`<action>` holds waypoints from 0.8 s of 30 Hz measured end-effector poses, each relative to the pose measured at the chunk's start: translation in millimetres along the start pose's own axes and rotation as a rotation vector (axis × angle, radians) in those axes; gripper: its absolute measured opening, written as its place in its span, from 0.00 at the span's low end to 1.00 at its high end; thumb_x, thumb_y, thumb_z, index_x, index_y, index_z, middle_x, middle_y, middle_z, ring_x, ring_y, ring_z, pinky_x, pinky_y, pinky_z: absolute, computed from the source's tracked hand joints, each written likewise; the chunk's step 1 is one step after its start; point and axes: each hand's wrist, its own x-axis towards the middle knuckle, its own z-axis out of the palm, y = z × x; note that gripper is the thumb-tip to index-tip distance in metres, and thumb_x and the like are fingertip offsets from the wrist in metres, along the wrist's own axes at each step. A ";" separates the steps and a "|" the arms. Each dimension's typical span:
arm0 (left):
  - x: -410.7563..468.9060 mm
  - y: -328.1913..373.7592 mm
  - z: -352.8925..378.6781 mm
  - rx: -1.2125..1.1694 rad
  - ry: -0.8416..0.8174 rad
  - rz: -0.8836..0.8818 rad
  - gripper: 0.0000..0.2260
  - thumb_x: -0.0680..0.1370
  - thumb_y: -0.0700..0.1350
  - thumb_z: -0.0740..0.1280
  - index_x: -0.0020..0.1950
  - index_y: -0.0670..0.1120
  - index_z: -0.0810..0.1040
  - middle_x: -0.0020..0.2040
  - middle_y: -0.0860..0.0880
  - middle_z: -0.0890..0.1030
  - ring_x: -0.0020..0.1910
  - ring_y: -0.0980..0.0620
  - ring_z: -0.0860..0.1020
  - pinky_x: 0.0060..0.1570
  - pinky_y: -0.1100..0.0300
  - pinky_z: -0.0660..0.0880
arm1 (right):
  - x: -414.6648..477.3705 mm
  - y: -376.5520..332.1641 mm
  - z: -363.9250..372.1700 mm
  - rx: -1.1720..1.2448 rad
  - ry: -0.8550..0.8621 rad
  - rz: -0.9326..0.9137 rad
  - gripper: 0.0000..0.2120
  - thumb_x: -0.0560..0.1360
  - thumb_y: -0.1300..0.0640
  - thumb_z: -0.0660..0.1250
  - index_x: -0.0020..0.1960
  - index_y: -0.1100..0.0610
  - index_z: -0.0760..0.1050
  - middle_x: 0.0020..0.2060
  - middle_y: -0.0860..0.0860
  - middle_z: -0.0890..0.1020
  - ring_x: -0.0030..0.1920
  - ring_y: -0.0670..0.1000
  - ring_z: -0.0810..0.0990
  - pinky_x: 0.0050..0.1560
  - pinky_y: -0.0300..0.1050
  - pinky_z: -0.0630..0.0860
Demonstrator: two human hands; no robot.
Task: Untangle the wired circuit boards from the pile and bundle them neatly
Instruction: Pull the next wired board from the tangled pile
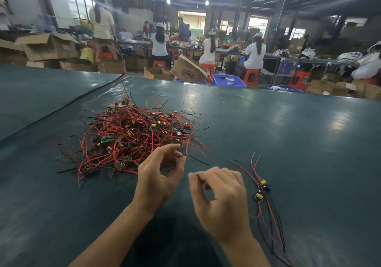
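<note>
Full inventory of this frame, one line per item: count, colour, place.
pile of wired circuit boards: one tangle, red and black wires, green boards, table centre-left
separated boards: a few, red and black leads, yellow and blue parts, table right of the hands
table: one, dark green, foreground
crates: two, blue, floor beyond the table
stools: several, red, under seated workers
cardboard boxes: many, brown, floor behind
workers: several, mostly white tops, back benches
left hand: fingers curled at the pile's near edge; grip on a wire unclear
right hand: fingers curled, blurred, nothing seen in it
</note>
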 end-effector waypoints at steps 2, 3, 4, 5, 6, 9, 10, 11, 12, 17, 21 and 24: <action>-1.6 4.2 2.8 -0.071 0.021 0.002 0.11 0.73 0.39 0.72 0.54 0.47 0.79 0.45 0.52 0.82 0.43 0.57 0.81 0.44 0.64 0.78 | -3.8 -10.5 4.9 0.032 -0.017 -0.020 0.14 0.78 0.50 0.65 0.36 0.52 0.77 0.30 0.43 0.76 0.31 0.46 0.73 0.39 0.44 0.69; -1.6 5.6 3.0 -0.097 0.021 0.032 0.10 0.74 0.40 0.72 0.54 0.47 0.79 0.46 0.52 0.82 0.44 0.56 0.81 0.45 0.63 0.78 | -5.6 -16.6 7.1 0.099 -0.042 0.045 0.14 0.78 0.48 0.64 0.37 0.51 0.78 0.30 0.42 0.76 0.31 0.44 0.73 0.37 0.43 0.69; -1.5 6.6 2.7 -0.112 0.010 0.082 0.09 0.74 0.40 0.72 0.54 0.46 0.78 0.47 0.51 0.81 0.46 0.55 0.81 0.45 0.62 0.77 | -6.1 -22.5 9.0 0.223 -0.074 0.185 0.14 0.78 0.46 0.63 0.38 0.50 0.78 0.30 0.42 0.77 0.30 0.43 0.73 0.35 0.41 0.70; -1.4 7.3 2.1 -0.121 -0.007 0.137 0.09 0.75 0.40 0.71 0.54 0.46 0.78 0.48 0.51 0.81 0.47 0.54 0.81 0.46 0.61 0.77 | -5.0 -28.7 10.0 0.401 -0.098 0.372 0.15 0.78 0.43 0.62 0.39 0.50 0.77 0.29 0.43 0.78 0.29 0.42 0.74 0.32 0.40 0.70; -1.2 7.9 1.9 -0.126 -0.023 0.182 0.09 0.75 0.39 0.70 0.55 0.46 0.77 0.50 0.51 0.81 0.49 0.53 0.81 0.48 0.58 0.78 | -3.6 -32.2 11.6 0.572 -0.097 0.565 0.16 0.78 0.40 0.62 0.40 0.50 0.77 0.29 0.44 0.78 0.28 0.42 0.74 0.30 0.39 0.70; -2.3 7.9 3.0 -0.050 -0.083 0.306 0.11 0.76 0.40 0.70 0.57 0.46 0.75 0.53 0.53 0.79 0.51 0.51 0.80 0.48 0.52 0.78 | 1.4 -26.1 16.1 0.855 0.012 0.973 0.18 0.72 0.38 0.65 0.44 0.53 0.77 0.30 0.45 0.78 0.29 0.45 0.72 0.29 0.38 0.70; -3.5 7.3 3.9 -0.006 -0.112 0.339 0.11 0.76 0.40 0.70 0.57 0.46 0.75 0.53 0.53 0.79 0.51 0.51 0.80 0.48 0.52 0.78 | 3.1 -21.8 16.7 0.916 0.044 1.050 0.17 0.71 0.41 0.66 0.44 0.55 0.78 0.31 0.46 0.79 0.28 0.45 0.72 0.27 0.38 0.69; -4.5 6.4 4.4 0.029 -0.153 0.363 0.11 0.76 0.41 0.70 0.56 0.46 0.75 0.53 0.53 0.80 0.50 0.52 0.80 0.48 0.52 0.77 | 4.4 -17.4 16.8 0.951 0.059 1.102 0.14 0.72 0.44 0.67 0.44 0.56 0.78 0.31 0.46 0.80 0.28 0.45 0.72 0.26 0.37 0.68; -5.1 5.2 4.5 0.049 -0.203 0.378 0.10 0.76 0.41 0.70 0.56 0.46 0.75 0.52 0.52 0.80 0.50 0.52 0.80 0.48 0.53 0.77 | 4.7 -13.4 16.2 0.951 0.056 1.128 0.12 0.74 0.48 0.68 0.43 0.56 0.79 0.32 0.47 0.80 0.28 0.45 0.73 0.25 0.37 0.68; -5.1 3.4 3.6 0.090 -0.355 0.330 0.07 0.77 0.43 0.68 0.54 0.47 0.77 0.50 0.52 0.82 0.49 0.55 0.79 0.49 0.56 0.74 | 4.6 1.1 15.3 0.874 -0.009 1.166 0.07 0.76 0.56 0.70 0.42 0.58 0.80 0.33 0.52 0.82 0.34 0.48 0.80 0.25 0.40 0.72; -4.6 4.1 4.1 0.143 -0.318 0.273 0.06 0.75 0.43 0.71 0.45 0.41 0.79 0.44 0.49 0.80 0.44 0.50 0.78 0.45 0.56 0.75 | 6.2 7.0 16.5 0.854 0.028 1.187 0.07 0.75 0.57 0.72 0.39 0.58 0.82 0.33 0.53 0.84 0.35 0.50 0.83 0.27 0.40 0.75; -4.9 4.4 2.1 0.119 -0.342 0.185 0.10 0.76 0.48 0.68 0.40 0.43 0.78 0.36 0.52 0.77 0.35 0.54 0.75 0.36 0.57 0.74 | 5.1 10.3 18.0 0.839 0.058 1.211 0.08 0.75 0.56 0.72 0.39 0.59 0.82 0.34 0.53 0.85 0.36 0.50 0.84 0.30 0.40 0.77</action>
